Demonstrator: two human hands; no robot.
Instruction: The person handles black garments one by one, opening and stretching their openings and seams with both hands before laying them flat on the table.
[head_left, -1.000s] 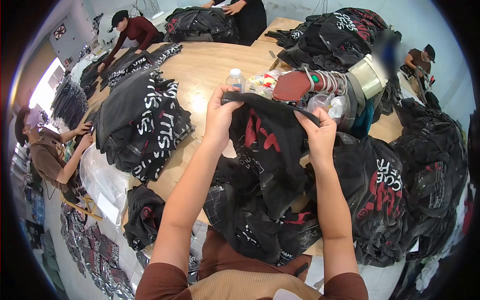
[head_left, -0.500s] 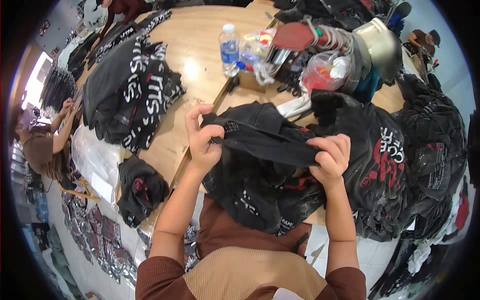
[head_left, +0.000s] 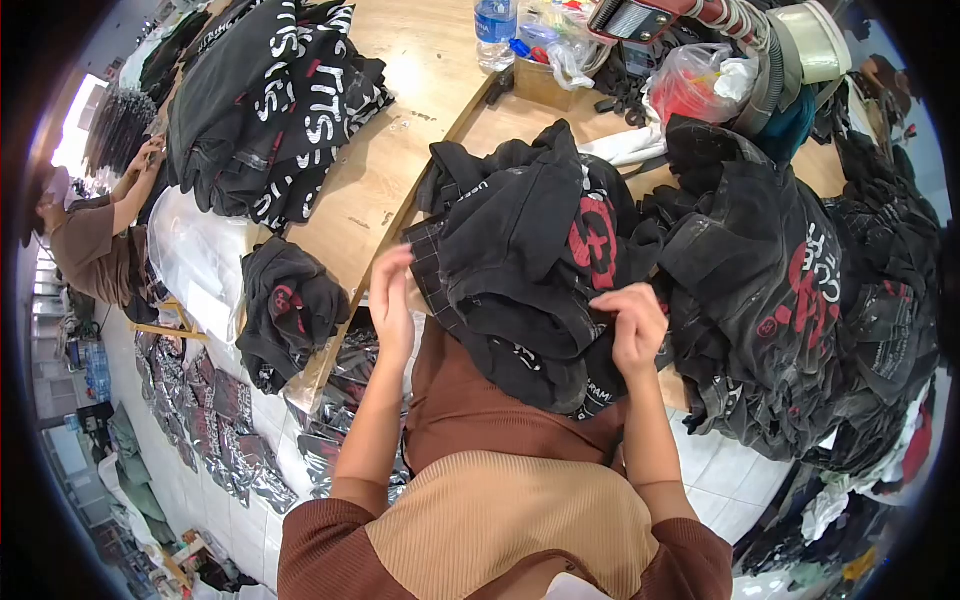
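A black garment [head_left: 505, 235] with red and white print lies bunched at the table edge before me, its turned-back hem showing light stitching. My left hand [head_left: 393, 305] is open beside its left edge, fingers stretched upward. Whether those fingertips touch the hem I cannot tell. Over the garment's right side is my right hand [head_left: 638, 325], its fingers loosely bent and apart, the index fingertip at the cloth. Nothing shows gripped in either hand.
A large heap of black garments [head_left: 770, 270] stands at right. Left are a stack of printed black garments [head_left: 260, 110] and a smaller bundle [head_left: 290, 310]. A water bottle [head_left: 496, 32], a box [head_left: 550, 85] and a red plastic bag [head_left: 695, 85] stand behind. Another person [head_left: 95, 245] works at far left.
Both hands have let go of the dark cloth edge they held stretched between them. The garment now lies lower and bunched, its red print showing. The camera view has tilted downward.
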